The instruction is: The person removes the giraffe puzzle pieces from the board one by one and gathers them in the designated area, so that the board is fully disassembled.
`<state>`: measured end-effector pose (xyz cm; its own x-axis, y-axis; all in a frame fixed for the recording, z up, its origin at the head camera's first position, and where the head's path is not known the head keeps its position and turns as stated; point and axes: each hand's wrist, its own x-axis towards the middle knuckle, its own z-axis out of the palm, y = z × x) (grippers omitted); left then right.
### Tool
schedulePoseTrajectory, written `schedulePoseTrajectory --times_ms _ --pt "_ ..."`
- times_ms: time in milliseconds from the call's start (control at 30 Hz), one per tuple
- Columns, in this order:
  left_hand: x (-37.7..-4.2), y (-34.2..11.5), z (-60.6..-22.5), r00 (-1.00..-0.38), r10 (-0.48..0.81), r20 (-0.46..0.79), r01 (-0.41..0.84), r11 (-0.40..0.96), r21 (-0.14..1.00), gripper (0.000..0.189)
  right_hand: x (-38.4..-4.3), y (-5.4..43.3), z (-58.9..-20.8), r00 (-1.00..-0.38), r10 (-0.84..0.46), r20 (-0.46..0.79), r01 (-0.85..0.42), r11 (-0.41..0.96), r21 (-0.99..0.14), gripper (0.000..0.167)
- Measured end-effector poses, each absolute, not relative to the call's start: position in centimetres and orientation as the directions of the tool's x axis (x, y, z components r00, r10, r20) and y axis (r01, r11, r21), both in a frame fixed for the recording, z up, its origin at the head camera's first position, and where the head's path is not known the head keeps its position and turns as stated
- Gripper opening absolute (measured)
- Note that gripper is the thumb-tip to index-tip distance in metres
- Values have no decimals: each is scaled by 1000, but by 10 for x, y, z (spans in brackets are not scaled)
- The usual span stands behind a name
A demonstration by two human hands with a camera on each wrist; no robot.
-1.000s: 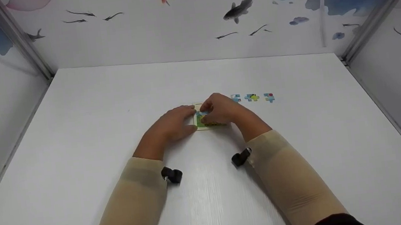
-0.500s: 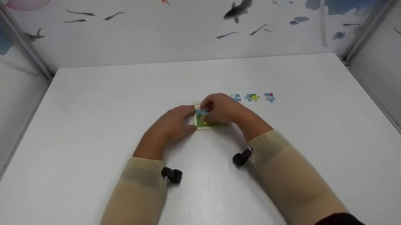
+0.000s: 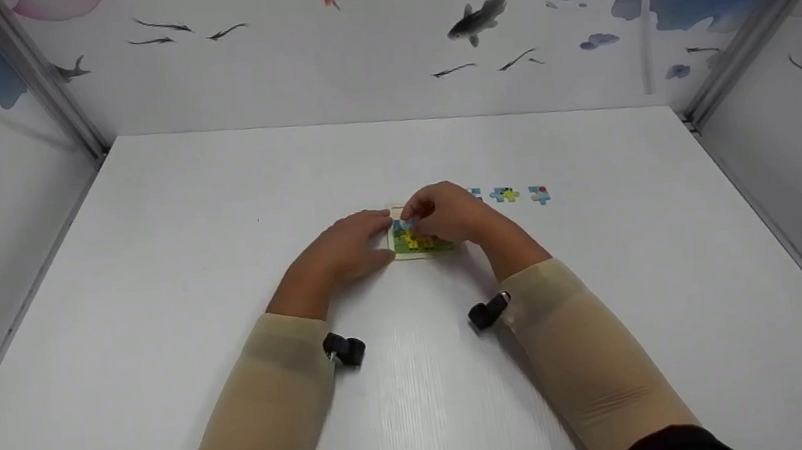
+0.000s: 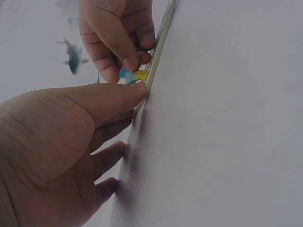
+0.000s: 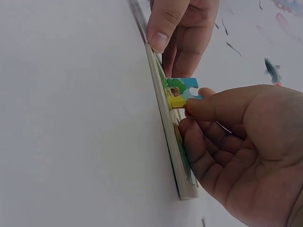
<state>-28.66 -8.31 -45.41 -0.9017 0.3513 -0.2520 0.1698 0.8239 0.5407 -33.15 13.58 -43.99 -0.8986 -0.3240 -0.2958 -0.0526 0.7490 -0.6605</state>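
Note:
A small wooden puzzle tray (image 3: pixel 421 256) with a green, yellow and blue picture lies flat on the white table. My left hand (image 3: pixel 350 246) rests at its left side, thumb and fingers fairly straight, the thumb (image 5: pixel 160 42) touching the tray's edge. Over the tray, my right hand (image 3: pixel 449 212) pinches a puzzle piece (image 5: pixel 187 85) between thumb and fingers. This piece, blue, green and yellow, stands tilted up, its lower end at the tray. In the left wrist view, the same piece (image 4: pixel 135 75) shows beyond the left thumb. The right hand hides part of the tray.
To the right of the tray lie loose puzzle pieces in a row: one (image 3: pixel 475 193) partly hidden by the right hand, a blue and yellow one (image 3: pixel 505 194), and one with a red spot (image 3: pixel 539 194). Patterned walls (image 3: pixel 383 68) border the table.
My right hand has shifted slightly right and away, uncovering more of the tray's picture and covering more of the nearest loose piece. The left hand stays in place.

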Motion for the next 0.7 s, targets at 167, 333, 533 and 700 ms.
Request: schedulePoseTrajectory --times_ms 167,333,533,700 --pt "-287 -83 -454 -900 359 -246 185 826 532 68 -331 135 -439 -899 -324 -293 -59 755 -653 12" --pt "-286 -80 -453 -911 339 -237 167 826 539 66 -331 136 -438 -901 -328 -285 -64 748 -660 12" --pt "-286 -72 -451 -934 283 -220 126 833 538 60 -331 137 -440 -900 -349 -263 -84 728 -680 12" --pt "-287 -67 -450 -942 252 -222 103 846 523 59 -331 137 -441 -902 -328 -281 -45 719 -693 13"
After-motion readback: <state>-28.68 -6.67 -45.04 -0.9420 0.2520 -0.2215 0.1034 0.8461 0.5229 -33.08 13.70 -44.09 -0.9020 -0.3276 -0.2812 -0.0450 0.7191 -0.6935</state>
